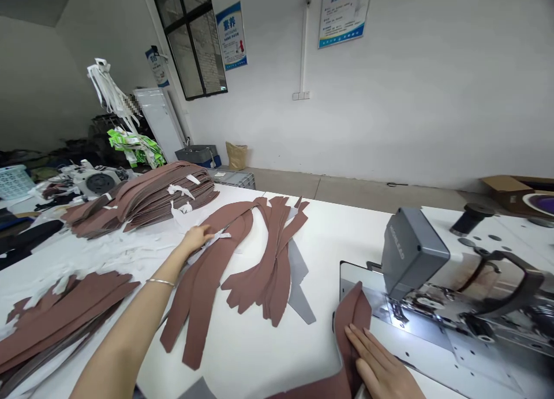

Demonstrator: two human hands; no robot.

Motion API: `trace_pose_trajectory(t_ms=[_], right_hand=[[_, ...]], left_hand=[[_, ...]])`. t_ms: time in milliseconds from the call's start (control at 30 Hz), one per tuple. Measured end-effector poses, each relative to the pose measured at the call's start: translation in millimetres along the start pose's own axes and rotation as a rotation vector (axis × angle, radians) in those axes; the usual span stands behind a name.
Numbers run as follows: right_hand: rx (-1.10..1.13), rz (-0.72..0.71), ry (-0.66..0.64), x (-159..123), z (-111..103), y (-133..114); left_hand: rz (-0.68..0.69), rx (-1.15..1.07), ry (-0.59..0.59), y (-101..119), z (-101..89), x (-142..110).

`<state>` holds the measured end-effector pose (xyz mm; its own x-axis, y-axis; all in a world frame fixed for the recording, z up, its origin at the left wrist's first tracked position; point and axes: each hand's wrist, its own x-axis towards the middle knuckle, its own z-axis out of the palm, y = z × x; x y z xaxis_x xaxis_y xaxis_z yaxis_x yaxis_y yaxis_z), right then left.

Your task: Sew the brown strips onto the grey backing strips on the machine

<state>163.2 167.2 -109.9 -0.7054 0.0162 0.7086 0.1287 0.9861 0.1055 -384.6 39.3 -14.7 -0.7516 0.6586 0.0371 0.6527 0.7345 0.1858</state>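
Head view. Left hand (198, 237): fingers partly curled, at the near edge of brown curved strips (203, 306) beside a white tag (223, 235); firm grip or mere touch, impossible to tell. Right hand (378, 361): open, fingers extended and together, flat on a folded brown piece (352, 312), just beside a lit sewing machine (415, 249). On the white desk (320, 237), between the hands: a fanned brown bundle (277, 260), partly over a grey piece (298, 278). To the left: a tall brown stack (173, 191); nearer, a lower brown pile (73, 312).
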Motion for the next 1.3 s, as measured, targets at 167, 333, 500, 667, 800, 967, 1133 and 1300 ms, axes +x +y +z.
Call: trace_pose_trajectory(t_ms=[167, 333, 500, 667, 800, 967, 1133, 1300], right_hand=[[0.011, 0.005, -0.006, -3, 2, -2], [0.022, 0.042, -0.009, -6, 4, -3], [0.025, 0.055, -0.001, -4, 3, -6], [-0.008, 0.048, -0.053, -6, 3, -5], [-0.016, 0.06, -0.121, -7, 1, -7], [-0.001, 0.069, -0.176, -8, 2, -9], [0.005, 0.066, -0.243, -10, 2, -7], [-0.082, -0.015, -0.259, -8, 2, -5]], left_hand=[[0.085, 0.011, -0.204, 14, -3.6, 3], [0.094, -0.036, -0.248, 15, -28.4, -1], [-0.004, -0.058, -0.038, 44, -62.1, 2], [0.088, -0.227, 0.083, 91, -115.8, -28], [0.136, -0.765, -0.133, 113, -118.0, -88], [0.117, -0.905, -0.663, 111, -38.9, -142], [0.343, -0.225, -0.595, 136, 19.5, -177], [0.942, -0.054, -0.413, 214, 43.1, -232]])
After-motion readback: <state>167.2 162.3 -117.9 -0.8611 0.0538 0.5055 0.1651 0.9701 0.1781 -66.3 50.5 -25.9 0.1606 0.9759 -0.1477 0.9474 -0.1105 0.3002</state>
